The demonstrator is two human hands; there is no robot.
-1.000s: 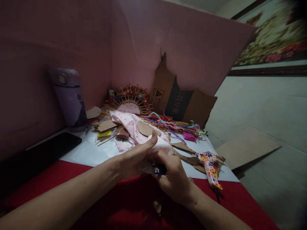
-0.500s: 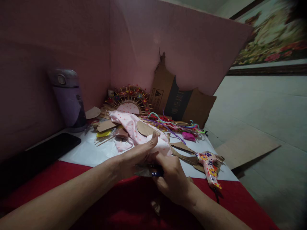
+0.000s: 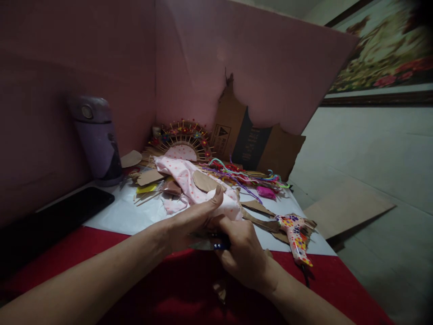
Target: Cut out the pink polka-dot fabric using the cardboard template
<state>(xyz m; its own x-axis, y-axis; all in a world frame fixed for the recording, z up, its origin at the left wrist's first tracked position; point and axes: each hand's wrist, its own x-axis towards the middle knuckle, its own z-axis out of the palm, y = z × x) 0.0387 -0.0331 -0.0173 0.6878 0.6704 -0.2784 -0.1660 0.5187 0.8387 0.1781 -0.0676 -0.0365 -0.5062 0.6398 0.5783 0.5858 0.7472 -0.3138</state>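
Clenching blue-handled tool (image 3: 221, 245) in right hand (image 3: 244, 255); left hand (image 3: 189, 225) pinching dotted cloth (image 3: 227, 207) by table's (image 3: 320, 246) near edge. Cloth probably light, limp: hold at margin.

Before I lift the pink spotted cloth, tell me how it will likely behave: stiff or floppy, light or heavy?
The pink spotted cloth is probably floppy and light, as it looks thin and lies in loose folds. The cardboard piece resting on it may slide off if the cloth tilts. Its near part, beside the left hand, could catch there.
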